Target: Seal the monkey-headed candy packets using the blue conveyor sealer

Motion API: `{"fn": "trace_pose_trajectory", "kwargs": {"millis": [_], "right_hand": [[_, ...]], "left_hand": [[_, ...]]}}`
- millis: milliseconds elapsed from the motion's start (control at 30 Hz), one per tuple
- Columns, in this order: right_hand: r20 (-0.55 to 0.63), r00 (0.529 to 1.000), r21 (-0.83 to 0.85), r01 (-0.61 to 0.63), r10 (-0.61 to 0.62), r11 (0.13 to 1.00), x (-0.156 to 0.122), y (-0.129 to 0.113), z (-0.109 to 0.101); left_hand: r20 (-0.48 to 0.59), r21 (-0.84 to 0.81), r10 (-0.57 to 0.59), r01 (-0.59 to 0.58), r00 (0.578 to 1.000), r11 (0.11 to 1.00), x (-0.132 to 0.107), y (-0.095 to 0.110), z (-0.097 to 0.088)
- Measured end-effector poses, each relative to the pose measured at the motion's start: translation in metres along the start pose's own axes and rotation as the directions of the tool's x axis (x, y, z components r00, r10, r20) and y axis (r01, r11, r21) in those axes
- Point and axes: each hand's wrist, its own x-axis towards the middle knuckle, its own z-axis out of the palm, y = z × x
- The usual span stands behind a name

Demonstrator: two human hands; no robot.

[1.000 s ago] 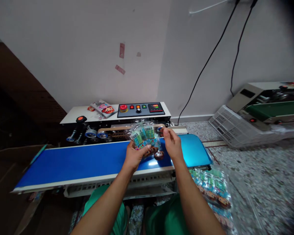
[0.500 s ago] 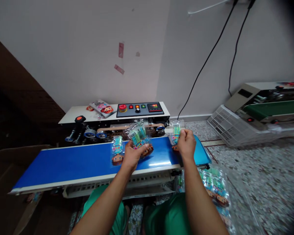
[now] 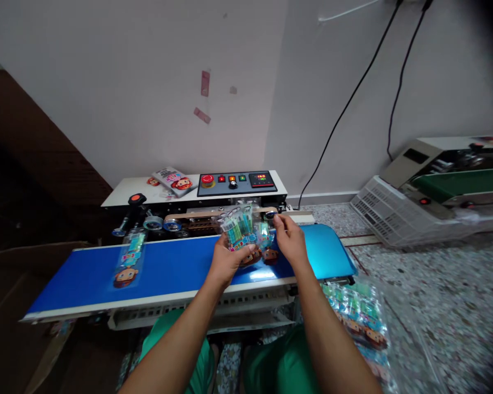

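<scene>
My left hand is closed round a stack of clear toy packets with green and blue print, held over the blue conveyor belt of a sealing machine. My right hand pinches the top edge of a single packet standing on the belt just right of the stack. One packet with a cartoon face lies flat on the belt far to the left, apart from both hands.
The machine's control panel with red button and display sits behind the belt, a printed packet on its top. A bag of more packets lies on the floor at right. A second sealer and white crate stand far right.
The packet lying on the belt has travelled left, from beside my left hand to the far left. My right hand moved left from the belt's right end, bringing a packet next to the stack.
</scene>
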Motion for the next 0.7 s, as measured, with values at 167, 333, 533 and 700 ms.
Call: {"fn": "trace_pose_trajectory", "kwargs": {"millis": [167,333,533,700], "right_hand": [[0.112,0.99,0.534,0.01,-0.083,0.845,-0.018,-0.03,0.006],[-0.148,0.989,0.51,0.076,0.0,0.857,-0.027,-0.039,0.012],[-0.222,0.975,0.478,0.125,-0.019,0.869,-0.032,-0.048,0.008],[-0.013,0.999,0.614,-0.032,0.051,0.789,-0.023,-0.037,0.011]], "left_hand": [[0.045,0.018,0.04,-0.041,0.998,0.999,-0.001,-0.001,0.002],[0.06,-0.001,0.046,-0.046,0.997,0.999,-0.003,-0.003,0.007],[0.038,-0.033,0.077,-0.076,0.996,0.997,-0.004,-0.003,0.008],[0.051,-0.035,0.059,-0.057,0.997,0.998,-0.005,0.0,0.005]]}}
